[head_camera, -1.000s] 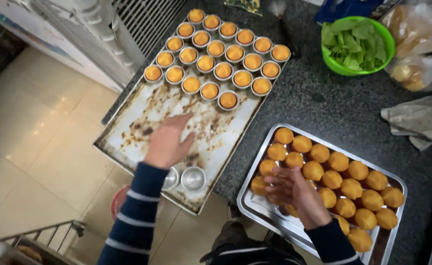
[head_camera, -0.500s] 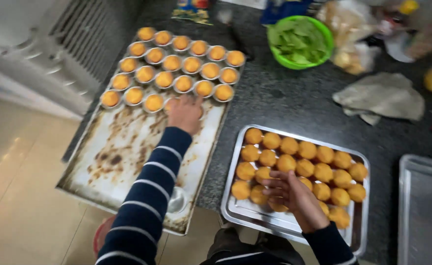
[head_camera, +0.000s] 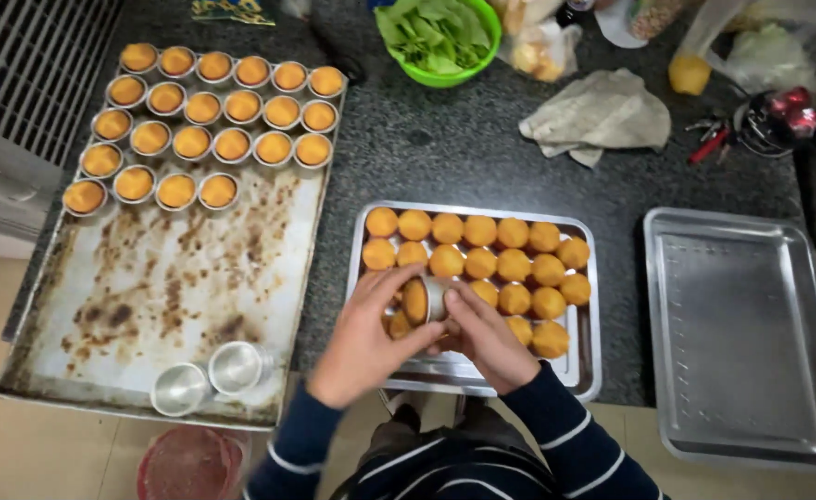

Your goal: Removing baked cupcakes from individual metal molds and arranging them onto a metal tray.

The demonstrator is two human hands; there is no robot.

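Left hand: the left hand (head_camera: 364, 335) is half closed, its fingers curled round the small round metal baking cup (head_camera: 424, 299) from the left, thumb along the near side.
Right hand: the right hand (head_camera: 488, 335) is also part closed, fingertips pressed on the cup's right side, so both hands grasp it together.
Cup: it lies tipped on its side, its golden cake showing at the left-facing mouth; it is held just above the near-left part of the shiny rectangular steel tray (head_camera: 586, 370).
Steel tray: at the middle of the bench's near edge, it carries rows of bare round golden cakes (head_camera: 480, 263), filling the far part and the right; the near strip is bare metal.
Baking sheet: the large stained, browned baking sheet (head_camera: 149, 287) sits at the bench's left end, overhanging the near edge.
Filled cups: rows of small metal cups with golden cakes (head_camera: 204, 111) crowd the sheet's far end.
Empty cups: two empty metal cups (head_camera: 209, 378) lie touching at the sheet's near edge, near the left forearm.
Empty tray: a second, empty steel tray (head_camera: 746, 333) sits at the bench's right end.
Bench: the dark speckled stone bench (head_camera: 464, 148) also holds a green bowl of leaves (head_camera: 440, 37) and a crumpled grey cloth (head_camera: 598, 116) along its far side.
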